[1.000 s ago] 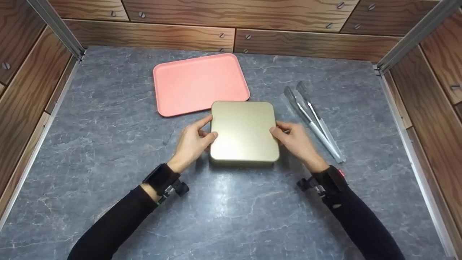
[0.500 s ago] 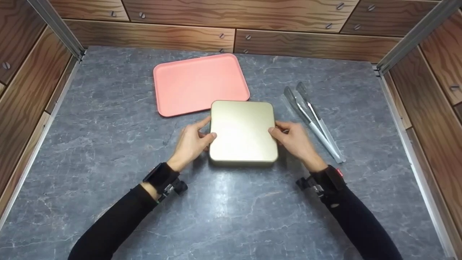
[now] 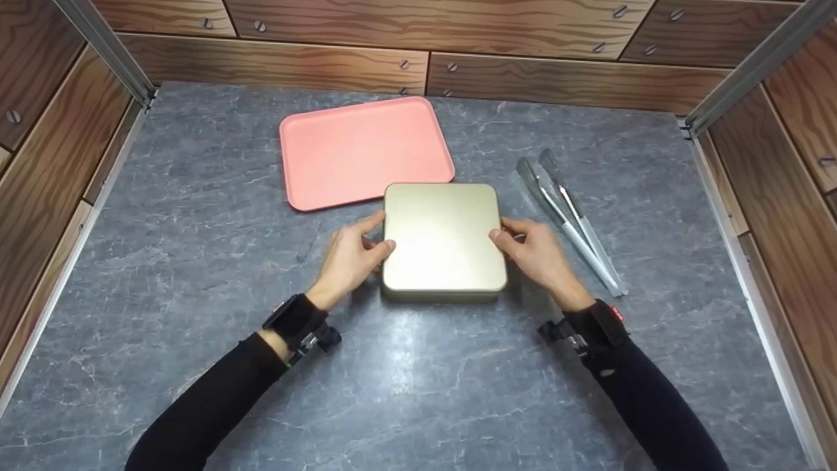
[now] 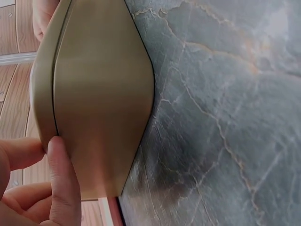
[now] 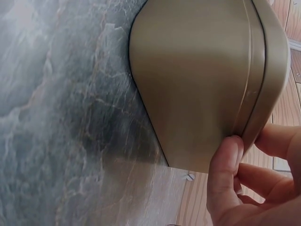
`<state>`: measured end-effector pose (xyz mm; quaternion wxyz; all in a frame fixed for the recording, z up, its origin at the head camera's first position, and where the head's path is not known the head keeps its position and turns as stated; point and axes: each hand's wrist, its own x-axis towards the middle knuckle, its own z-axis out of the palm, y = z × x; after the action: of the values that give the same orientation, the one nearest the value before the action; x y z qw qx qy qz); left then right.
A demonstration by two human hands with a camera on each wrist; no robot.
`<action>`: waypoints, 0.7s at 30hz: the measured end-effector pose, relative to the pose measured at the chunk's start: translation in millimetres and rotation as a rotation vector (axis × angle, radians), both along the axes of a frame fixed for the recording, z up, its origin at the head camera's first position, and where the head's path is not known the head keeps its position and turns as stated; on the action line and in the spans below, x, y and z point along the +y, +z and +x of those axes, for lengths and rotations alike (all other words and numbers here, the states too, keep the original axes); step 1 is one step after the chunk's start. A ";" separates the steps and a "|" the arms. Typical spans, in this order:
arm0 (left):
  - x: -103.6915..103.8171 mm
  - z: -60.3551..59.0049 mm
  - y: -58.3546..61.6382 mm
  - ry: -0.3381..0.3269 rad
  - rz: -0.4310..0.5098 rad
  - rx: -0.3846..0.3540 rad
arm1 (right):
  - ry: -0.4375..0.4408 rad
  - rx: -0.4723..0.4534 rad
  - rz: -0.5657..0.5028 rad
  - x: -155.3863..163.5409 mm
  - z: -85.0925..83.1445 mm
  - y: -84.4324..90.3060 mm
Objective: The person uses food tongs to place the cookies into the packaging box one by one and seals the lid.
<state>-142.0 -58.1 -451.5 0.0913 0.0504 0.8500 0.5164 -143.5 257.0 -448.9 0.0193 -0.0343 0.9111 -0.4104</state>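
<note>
A square, gold-coloured metal tin [image 3: 441,297] with rounded corners stands on the table, its lid [image 3: 444,235] covering the top. My left hand [image 3: 350,258] pinches the left edge of the lid, thumb on top and index finger along the side. On the opposite edge, my right hand [image 3: 533,252] pinches the lid in much the same way. Both wrist views show a dark seam between the lid and the tin's body [image 4: 101,84], with fingertips [image 5: 229,153] right at that seam. What the tin contains is hidden.
Behind the tin, to the left, lies a pink rectangular tray [image 3: 366,154], its near right corner close to the tin. Metal tongs [image 3: 575,226] with pale handles lie right of the right hand. Wood-patterned walls [image 3: 418,26] enclose the grey marbled table [image 3: 405,392].
Slightly more of the tin's front side shows below the lid's near edge. Both hands keep their hold at the lid's sides; the tray and tongs have stayed put.
</note>
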 end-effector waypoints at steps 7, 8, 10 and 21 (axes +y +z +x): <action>1.2 -2.4 -2.6 -0.029 -0.021 0.060 | 0.013 0.006 0.012 2.1 0.3 0.0; 1.4 -2.9 -3.3 -0.037 -0.023 0.068 | 0.020 0.003 0.011 2.8 0.7 -0.3; 1.5 -3.3 -4.3 -0.054 -0.029 0.078 | 0.042 -0.017 0.010 5.1 2.1 -1.2; 0.4 -2.2 -4.7 -0.084 0.005 0.029 | 0.137 -0.074 -0.029 13.5 14.2 -10.2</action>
<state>-144.2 -57.8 -456.2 0.1004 0.0935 0.8470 0.5137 -129.3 270.6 -459.1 0.0807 -0.0816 0.8993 -0.4221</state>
